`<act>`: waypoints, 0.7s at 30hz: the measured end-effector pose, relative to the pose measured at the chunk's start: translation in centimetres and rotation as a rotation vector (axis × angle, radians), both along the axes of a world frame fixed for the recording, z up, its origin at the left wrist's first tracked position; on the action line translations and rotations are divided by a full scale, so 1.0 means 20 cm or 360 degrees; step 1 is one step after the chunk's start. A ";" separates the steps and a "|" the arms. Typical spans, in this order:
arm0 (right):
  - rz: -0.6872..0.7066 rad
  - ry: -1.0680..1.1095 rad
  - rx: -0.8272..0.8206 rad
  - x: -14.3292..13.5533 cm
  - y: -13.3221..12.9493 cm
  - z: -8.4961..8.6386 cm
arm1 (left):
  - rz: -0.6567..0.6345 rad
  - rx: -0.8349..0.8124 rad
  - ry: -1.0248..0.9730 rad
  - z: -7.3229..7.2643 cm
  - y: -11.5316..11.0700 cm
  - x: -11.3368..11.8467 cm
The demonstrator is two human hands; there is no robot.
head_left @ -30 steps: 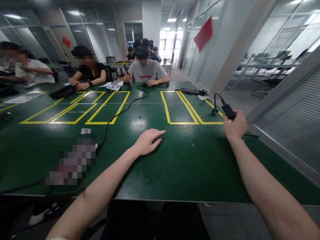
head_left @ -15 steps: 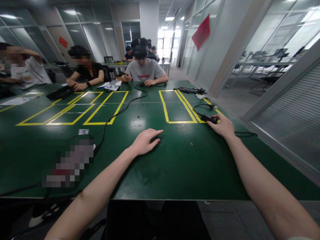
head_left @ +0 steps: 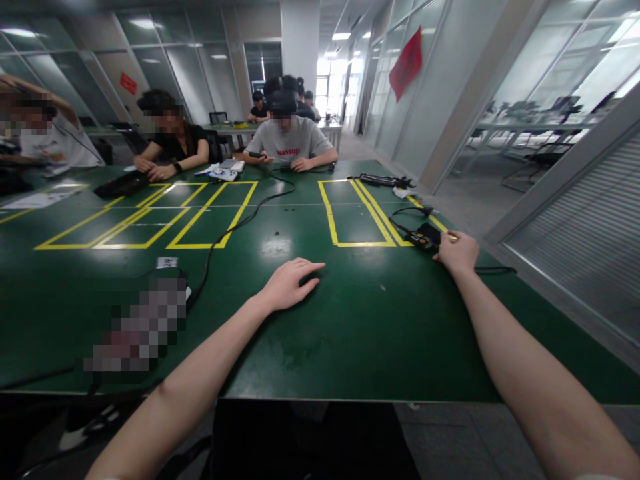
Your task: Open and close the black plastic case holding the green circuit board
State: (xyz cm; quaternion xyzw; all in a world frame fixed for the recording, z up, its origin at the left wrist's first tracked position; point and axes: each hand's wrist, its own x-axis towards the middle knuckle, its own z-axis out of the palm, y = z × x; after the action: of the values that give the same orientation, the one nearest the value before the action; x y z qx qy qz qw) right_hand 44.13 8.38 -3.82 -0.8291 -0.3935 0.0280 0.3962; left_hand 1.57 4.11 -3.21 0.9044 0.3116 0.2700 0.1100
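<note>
My left hand (head_left: 289,285) lies on the green table (head_left: 350,333), holding nothing, with its fingers stretched out and the thumb apart. Over at the right, my right hand (head_left: 457,252) is closed beside a small black device (head_left: 423,237) with orange markings. A bit of something yellowish (head_left: 453,235) shows at the right fingers; its kind is too small to make out. A black cable (head_left: 407,211) with a plug-like end curves behind the device. More cable (head_left: 495,270) comes out to the right of the hand.
Yellow tape (head_left: 363,244) marks rectangles on the table. A black tool-like thing (head_left: 383,181) lies at the far right edge. A blurred-out object (head_left: 140,327) sits at left beside a long black cord (head_left: 207,260). Across the table a person (head_left: 290,140) handles a thin object.
My right hand has drawn back to the right and closed, uncovering more of the black device. My left hand has stayed in place. The person opposite has shifted their hands.
</note>
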 end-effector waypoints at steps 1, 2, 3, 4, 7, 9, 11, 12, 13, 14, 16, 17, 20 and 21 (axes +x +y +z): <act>-0.0008 0.0022 -0.0011 0.00 0.00 0.01 | -0.0001 0.0000 0.0005 0.00 0.00 0.00; -0.0017 0.0041 -0.0023 -0.01 0.00 0.01 | -0.0001 -0.0001 0.0009 0.00 0.00 0.00; -0.0023 0.0055 -0.0033 -0.01 -0.01 0.02 | -0.0001 -0.0002 0.0012 0.01 0.00 0.00; -0.0029 0.0065 -0.0043 -0.02 -0.01 0.02 | 0.0000 -0.0003 0.0014 0.01 0.00 0.00; -0.0008 0.0057 -0.0035 -0.04 -0.02 0.03 | 0.0004 -0.0003 0.0014 0.01 0.00 0.00; 0.0062 0.0013 0.0006 -0.05 -0.03 0.04 | 0.0002 -0.0003 0.0010 0.01 0.00 0.00; 0.0138 -0.0075 0.0066 -0.06 -0.04 0.04 | -0.0004 -0.0003 0.0005 0.00 0.00 0.00; 0.0167 -0.0122 0.0096 -0.06 -0.04 0.04 | -0.0006 -0.0001 0.0005 0.00 0.00 0.00; 0.0187 -0.0163 0.0124 -0.06 -0.04 0.04 | -0.0007 0.0002 0.0004 0.00 0.00 0.00; 0.0205 -0.0196 0.0153 -0.06 -0.04 0.03 | -0.0007 0.0006 0.0004 0.00 0.00 0.00; 0.0228 -0.0231 0.0209 -0.04 -0.03 0.03 | -0.0007 0.0010 0.0004 0.00 0.00 0.00; 0.0220 -0.0244 0.0236 -0.03 -0.02 0.02 | -0.0007 0.0010 0.0004 0.00 0.00 0.00; 0.0147 -0.0334 0.0320 0.01 0.01 -0.02 | -0.0005 -0.0002 0.0008 0.00 0.00 0.00; 0.0160 -0.0384 0.0338 0.03 0.02 -0.03 | -0.0001 -0.0007 0.0008 0.00 0.00 0.00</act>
State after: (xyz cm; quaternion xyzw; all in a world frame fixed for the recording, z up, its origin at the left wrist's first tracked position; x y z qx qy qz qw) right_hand 44.66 8.70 -4.50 -0.7591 -0.4801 -0.0937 0.4296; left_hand 1.54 4.15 -3.24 0.9050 0.3121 0.2669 0.1113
